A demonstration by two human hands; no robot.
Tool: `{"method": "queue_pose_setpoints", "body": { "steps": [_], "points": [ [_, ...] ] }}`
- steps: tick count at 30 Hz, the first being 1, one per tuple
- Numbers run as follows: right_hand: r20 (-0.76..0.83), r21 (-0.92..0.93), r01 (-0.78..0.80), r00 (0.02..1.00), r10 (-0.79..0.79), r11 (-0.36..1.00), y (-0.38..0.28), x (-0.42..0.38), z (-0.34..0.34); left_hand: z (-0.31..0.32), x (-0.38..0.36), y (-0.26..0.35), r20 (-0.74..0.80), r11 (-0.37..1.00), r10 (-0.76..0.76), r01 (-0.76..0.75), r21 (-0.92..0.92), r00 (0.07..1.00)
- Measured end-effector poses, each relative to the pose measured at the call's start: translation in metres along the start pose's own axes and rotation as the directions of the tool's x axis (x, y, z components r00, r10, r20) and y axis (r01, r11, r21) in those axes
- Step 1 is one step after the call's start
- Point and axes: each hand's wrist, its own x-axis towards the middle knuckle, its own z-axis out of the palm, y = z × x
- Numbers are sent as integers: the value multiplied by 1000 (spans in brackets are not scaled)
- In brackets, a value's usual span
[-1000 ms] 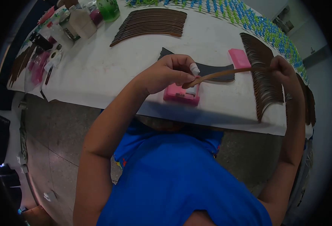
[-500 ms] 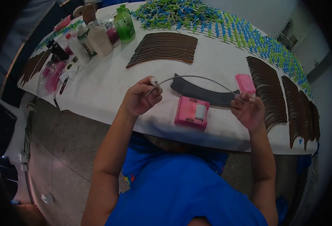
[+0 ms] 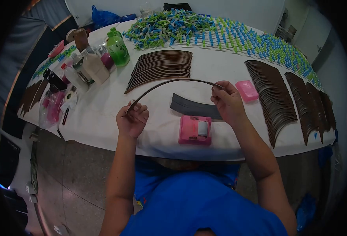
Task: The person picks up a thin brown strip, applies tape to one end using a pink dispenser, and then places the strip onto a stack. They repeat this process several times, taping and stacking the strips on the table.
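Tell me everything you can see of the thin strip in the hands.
The strip is long, narrow, dark brown and smooth-looking; its material is unclear. It bows upward in one arch, raised over the white table. The left hand pinches one end, the right hand the other. Fingers partly hide both ends.

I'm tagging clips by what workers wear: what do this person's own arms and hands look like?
The left arm and right arm are bare, with no sleeve, watch or bracelet showing. The left hand and right hand wear no gloves; a small pale patch on the left one is too indistinct to identify. A blue top covers the torso.
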Motion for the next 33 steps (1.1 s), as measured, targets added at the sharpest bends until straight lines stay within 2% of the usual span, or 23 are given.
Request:
{"method": "queue_pose_setpoints", "body": {
  "steps": [3, 5, 6, 7, 8, 9, 10, 12, 14, 16, 17, 19, 20, 22, 23, 24, 25, 26, 27, 28, 29, 31, 33],
  "points": [
    [-20, -65, 17, 1000, -19, 998, 5, 8, 8, -14, 7, -3, -7, 988, 90, -90, -126, 996],
    [-22, -99, 10, 1000, -12, 995, 8, 13, 14, -24, 15, -5, -290, 945, 224, -280, -170, 930],
    [-27, -194, 17, 999, -22, 981, 9, 17, 17, -23, 19, -7, -295, 939, 240, -298, -170, 925],
    [-26, -288, 24, 999, -33, 957, 11, 21, 20, -22, 25, -9, -399, 937, 269, -334, -103, 877],
    [-8, -289, 15, 1000, -19, 957, 13, 26, 22, -21, 30, -11, -497, 931, 299, -363, -35, 815],
    [-5, -401, 7, 1000, -10, 916, 15, 31, 24, -21, 37, -12, -553, 941, 288, -338, 11, 782],
    [-1, -508, 3, 1000, -3, 862, 17, 36, 26, -29, 43, -10, -557, 933, 305, -360, 11, 772],
    [14, -579, -28, 999, 44, 815, 23, 47, 30, -40, 55, -7, -510, 984, 178, -158, 82, 842],
    [22, -648, -50, 996, 84, 760, 31, 60, 32, -25, 63, -10, -549, 981, 195, -151, 125, 813],
    [17, -693, -72, 993, 116, 717, 41, 73, 28, -29, 70, -7, -492, 974, 91, 25, 224, 866],
    [28, -696, -67, 992, 120, 715, 45, 79, 26, -31, 73, -8, -491, 975, 101, 13, 223, 866],
    [23, -753, -57, 993, 113, 656, 53, 91, 20, -29, 76, -11, -477, 930, 56, 129, 345, 877],
    [31, -754, -51, 993, 113, 655, 59, 97, 14, -28, 75, -12, -474, 930, 62, 121, 347, 878],
    [36, -836, -12, 996, 78, 549, 71, 109, -4, -19, 66, -18, -462, 708, 35, 304, 638, 886],
    [33, -836, -12, 997, 73, 549, 78, 114, -13, -15, 62, -22, -434, 573, 49, 331, 750, 899],
    [32, -909, 1, 997, 67, 418, 82, 119, -18, -17, 59, -25, -432, 569, 41, 334, 751, 901],
    [28, -961, 10, 998, 62, 276, 85, 122, -25, -19, 55, -28, -235, 137, 173, 213, 967, 956],
    [19, -961, 4, 998, 54, 276, 88, 124, -32, -21, 52, -30, 11, -335, 195, 56, 941, 981],
    [35, -987, 30, 999, 31, 161, 89, 124, -31, -21, 47, -33, 14, -335, 185, 50, 941, 983],
    [55, -998, 54, 998, 11, 42, 91, 123, -30, -20, 43, -36, 150, -555, 243, 11, 832, 958],
    [50, -998, 49, 999, 6, 41, 92, 121, -29, -19, 41, -36, 295, -743, 266, 0, 670, 918],
    [74, -996, 69, 993, -96, -54, 90, 111, -20, -17, 41, -35, 319, -790, 248, 1, 613, 915],
    [112, -993, 107, 989, -91, -53, 79, 97, -14, -15, 43, -34, 339, -831, 232, 5, 556, 912]
  ]
}}
